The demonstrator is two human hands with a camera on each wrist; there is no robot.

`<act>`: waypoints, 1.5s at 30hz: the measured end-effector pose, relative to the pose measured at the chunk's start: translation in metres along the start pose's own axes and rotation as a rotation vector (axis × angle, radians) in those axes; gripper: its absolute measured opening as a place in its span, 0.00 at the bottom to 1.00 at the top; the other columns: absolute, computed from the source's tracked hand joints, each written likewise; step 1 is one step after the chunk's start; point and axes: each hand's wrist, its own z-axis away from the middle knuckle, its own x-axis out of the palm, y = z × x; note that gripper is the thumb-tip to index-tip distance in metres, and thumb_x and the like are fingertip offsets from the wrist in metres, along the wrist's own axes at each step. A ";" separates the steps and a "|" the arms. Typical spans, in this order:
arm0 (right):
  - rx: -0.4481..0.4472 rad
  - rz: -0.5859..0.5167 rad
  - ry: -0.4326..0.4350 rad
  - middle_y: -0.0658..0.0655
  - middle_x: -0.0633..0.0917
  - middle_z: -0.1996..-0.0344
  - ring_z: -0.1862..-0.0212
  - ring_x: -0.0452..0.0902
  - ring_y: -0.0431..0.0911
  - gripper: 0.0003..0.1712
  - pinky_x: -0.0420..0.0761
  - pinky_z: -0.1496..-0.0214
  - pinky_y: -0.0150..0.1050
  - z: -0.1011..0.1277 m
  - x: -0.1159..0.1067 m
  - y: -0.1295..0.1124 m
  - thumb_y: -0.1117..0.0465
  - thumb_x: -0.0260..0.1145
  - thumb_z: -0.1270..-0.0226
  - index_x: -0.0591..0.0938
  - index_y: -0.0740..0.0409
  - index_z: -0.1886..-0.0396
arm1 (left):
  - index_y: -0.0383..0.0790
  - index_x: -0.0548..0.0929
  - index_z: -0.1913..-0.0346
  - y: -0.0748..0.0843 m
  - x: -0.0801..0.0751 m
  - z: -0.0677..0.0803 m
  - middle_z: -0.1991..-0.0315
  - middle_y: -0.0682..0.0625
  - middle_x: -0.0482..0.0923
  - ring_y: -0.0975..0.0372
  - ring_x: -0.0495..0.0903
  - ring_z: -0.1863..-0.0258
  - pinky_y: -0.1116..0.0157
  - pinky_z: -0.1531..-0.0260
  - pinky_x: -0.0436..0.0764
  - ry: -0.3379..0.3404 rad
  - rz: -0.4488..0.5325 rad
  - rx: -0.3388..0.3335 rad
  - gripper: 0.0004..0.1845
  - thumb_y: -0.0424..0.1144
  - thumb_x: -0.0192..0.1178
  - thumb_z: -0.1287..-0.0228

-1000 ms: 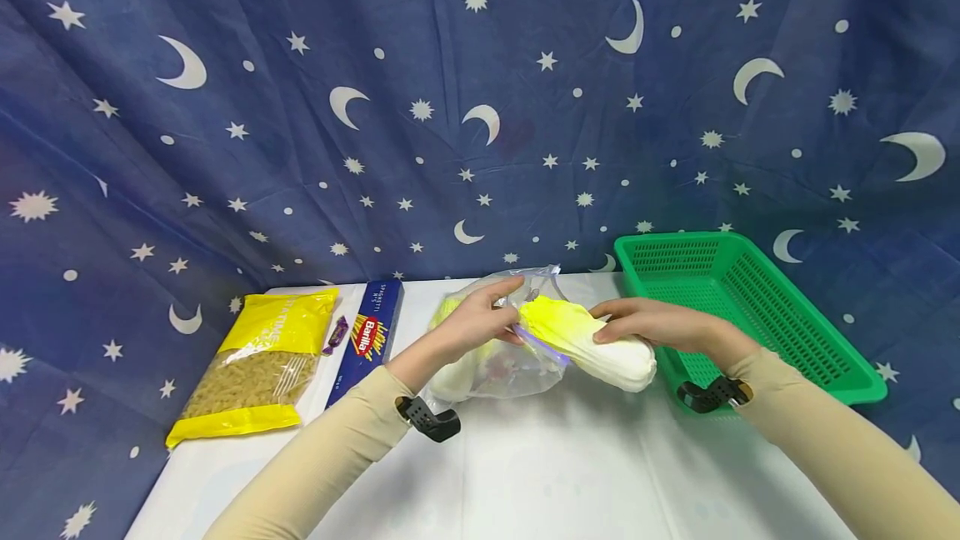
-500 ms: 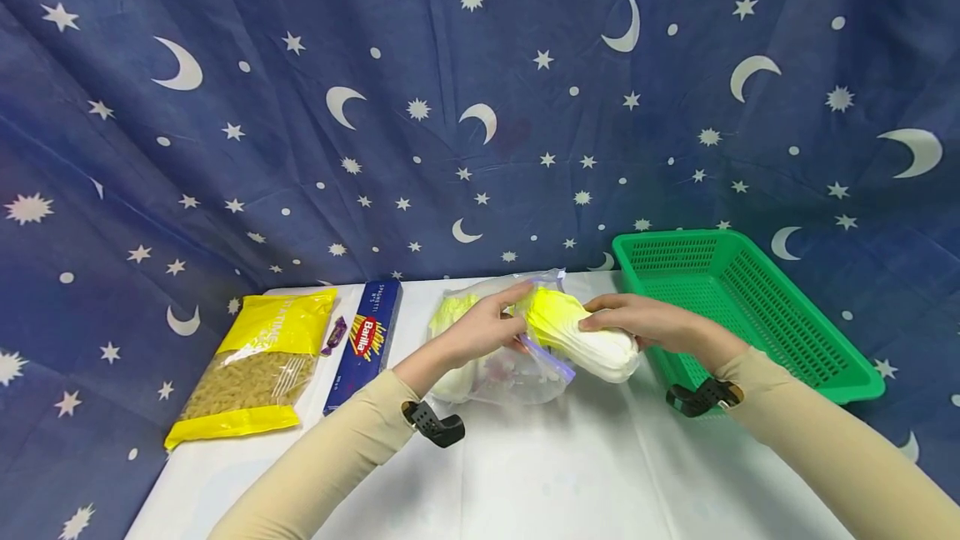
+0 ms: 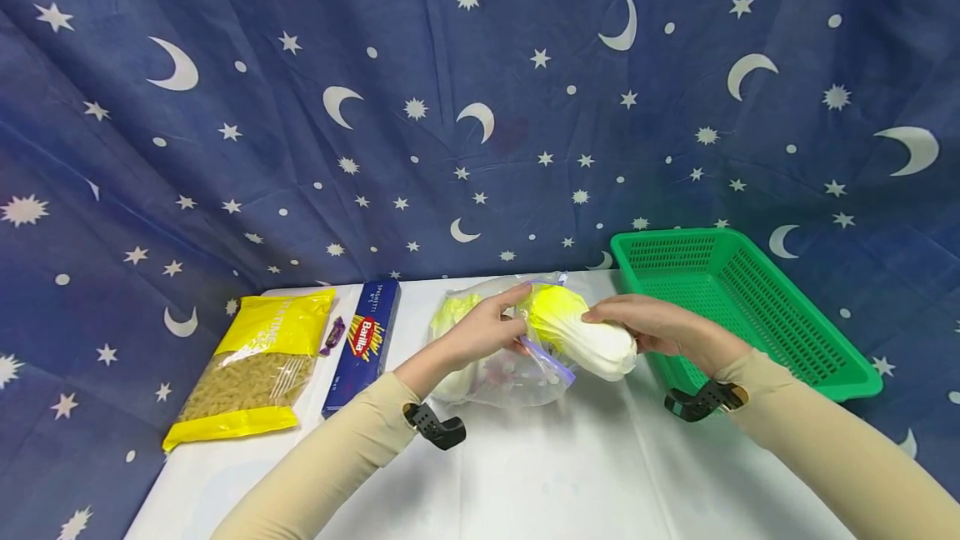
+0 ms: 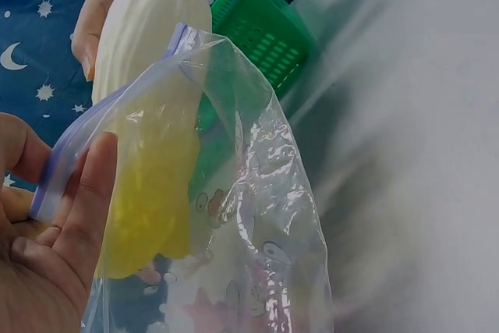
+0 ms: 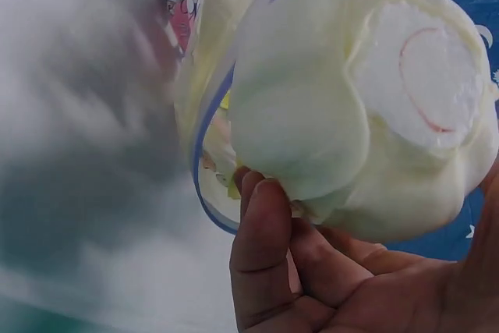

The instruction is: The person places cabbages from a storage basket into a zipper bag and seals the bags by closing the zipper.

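Observation:
My right hand [image 3: 652, 323] grips a napa cabbage [image 3: 592, 347] near its white base, with the thumb on top and fingers beneath. The cabbage's yellow leafy end is inside the mouth of a clear zip bag [image 3: 517, 377]; in the left wrist view its yellow leaves [image 4: 148, 216] show through the plastic. My left hand [image 3: 483, 330] pinches the bag's purple zip edge [image 4: 54, 169] between thumb and fingers. A second, paler cabbage [image 3: 452, 382] lies at the bag's left, partly behind my left hand; whether it is inside the bag I cannot tell.
A green plastic basket [image 3: 813, 311] stands at the right on the white table [image 3: 540, 482]. At the left lie a yellow pasta bag [image 3: 247, 365], a small purple-wrapped candy [image 3: 332, 336] and a blue spaghetti box [image 3: 365, 348]. A starry blue curtain [image 3: 420, 148] hangs behind.
My right hand has moved the cabbage slightly left, its yellow end further into the bag's mouth. The left hand has kept its pinch on the bag edge with little movement.

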 end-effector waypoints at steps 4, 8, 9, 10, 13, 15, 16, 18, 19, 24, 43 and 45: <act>0.032 0.015 0.030 0.58 0.85 0.66 0.68 0.82 0.46 0.30 0.84 0.66 0.36 -0.001 0.000 -0.001 0.46 0.64 0.30 0.78 0.67 0.42 | 0.43 0.60 0.19 -0.001 0.003 0.000 0.20 0.54 0.55 0.57 0.85 0.69 0.60 0.59 0.88 0.011 -0.022 0.003 0.39 0.30 0.54 0.34; 0.069 0.036 0.061 0.58 0.85 0.65 0.67 0.83 0.46 0.30 0.85 0.66 0.37 -0.002 0.001 -0.001 0.44 0.65 0.30 0.78 0.66 0.44 | 0.41 0.59 0.19 0.001 0.007 0.001 0.19 0.53 0.53 0.57 0.84 0.71 0.61 0.61 0.88 0.025 -0.037 0.023 0.40 0.28 0.54 0.36; 0.076 0.037 0.068 0.58 0.85 0.64 0.67 0.83 0.46 0.30 0.85 0.66 0.37 -0.003 0.002 -0.001 0.44 0.65 0.30 0.78 0.66 0.44 | 0.41 0.58 0.19 0.001 0.009 0.002 0.19 0.53 0.52 0.57 0.84 0.71 0.59 0.61 0.88 0.028 -0.044 0.027 0.40 0.28 0.54 0.36; 0.081 0.036 0.073 0.58 0.85 0.64 0.67 0.83 0.46 0.29 0.85 0.66 0.37 -0.003 0.002 -0.001 0.45 0.65 0.31 0.79 0.65 0.45 | 0.40 0.58 0.19 0.002 0.010 0.002 0.18 0.53 0.51 0.57 0.84 0.72 0.57 0.60 0.88 0.029 -0.049 0.031 0.40 0.27 0.53 0.36; 0.087 0.019 0.083 0.57 0.86 0.65 0.68 0.84 0.46 0.27 0.87 0.65 0.38 -0.004 0.001 0.000 0.46 0.66 0.31 0.80 0.65 0.47 | 0.41 0.57 0.19 0.003 0.014 0.004 0.18 0.53 0.50 0.56 0.84 0.72 0.50 0.57 0.87 0.032 -0.079 0.036 0.41 0.28 0.53 0.36; 0.088 0.002 0.082 0.56 0.86 0.66 0.68 0.84 0.46 0.25 0.87 0.65 0.39 -0.004 0.001 0.001 0.47 0.66 0.31 0.81 0.65 0.49 | 0.41 0.56 0.19 0.003 0.017 0.005 0.18 0.53 0.49 0.55 0.84 0.71 0.47 0.57 0.86 0.034 -0.089 0.037 0.41 0.28 0.53 0.35; 0.088 -0.008 0.079 0.56 0.86 0.66 0.68 0.84 0.46 0.25 0.88 0.64 0.40 -0.004 0.000 0.001 0.47 0.66 0.31 0.81 0.65 0.50 | 0.41 0.56 0.19 0.003 0.017 0.006 0.18 0.53 0.49 0.55 0.84 0.71 0.47 0.57 0.86 0.035 -0.088 0.037 0.41 0.27 0.53 0.35; 0.093 -0.034 0.076 0.57 0.86 0.66 0.68 0.85 0.46 0.24 0.88 0.63 0.41 -0.005 0.000 0.003 0.48 0.66 0.31 0.82 0.64 0.51 | 0.40 0.57 0.19 0.001 0.019 0.006 0.18 0.52 0.48 0.54 0.85 0.71 0.50 0.58 0.87 0.040 -0.088 0.036 0.41 0.27 0.53 0.36; 0.093 -0.043 0.069 0.57 0.87 0.66 0.68 0.85 0.46 0.24 0.89 0.63 0.41 -0.005 -0.001 0.004 0.48 0.66 0.31 0.82 0.65 0.51 | 0.40 0.57 0.19 0.000 0.019 0.005 0.18 0.52 0.48 0.54 0.85 0.71 0.51 0.59 0.87 0.042 -0.082 0.034 0.41 0.27 0.53 0.36; 0.104 -0.101 0.049 0.57 0.87 0.64 0.66 0.86 0.47 0.23 0.89 0.61 0.43 -0.009 -0.002 0.008 0.49 0.66 0.30 0.82 0.65 0.49 | 0.40 0.56 0.19 -0.003 0.021 0.004 0.18 0.53 0.48 0.55 0.86 0.71 0.54 0.60 0.88 0.053 -0.059 0.028 0.41 0.27 0.54 0.35; 0.048 -0.247 0.012 0.53 0.88 0.69 0.67 0.86 0.45 0.17 0.89 0.62 0.41 -0.014 -0.017 0.011 0.52 0.62 0.25 0.82 0.62 0.53 | 0.41 0.52 0.18 -0.009 0.032 0.003 0.17 0.58 0.40 0.40 0.83 0.66 0.48 0.58 0.87 0.071 -0.059 0.075 0.41 0.25 0.51 0.32; 0.042 -0.271 0.007 0.54 0.88 0.66 0.66 0.86 0.45 0.17 0.89 0.61 0.42 -0.016 -0.017 0.012 0.52 0.61 0.25 0.80 0.63 0.50 | 0.42 0.52 0.18 -0.010 0.034 0.002 0.17 0.58 0.39 0.40 0.83 0.66 0.49 0.58 0.87 0.078 -0.064 0.072 0.41 0.25 0.51 0.32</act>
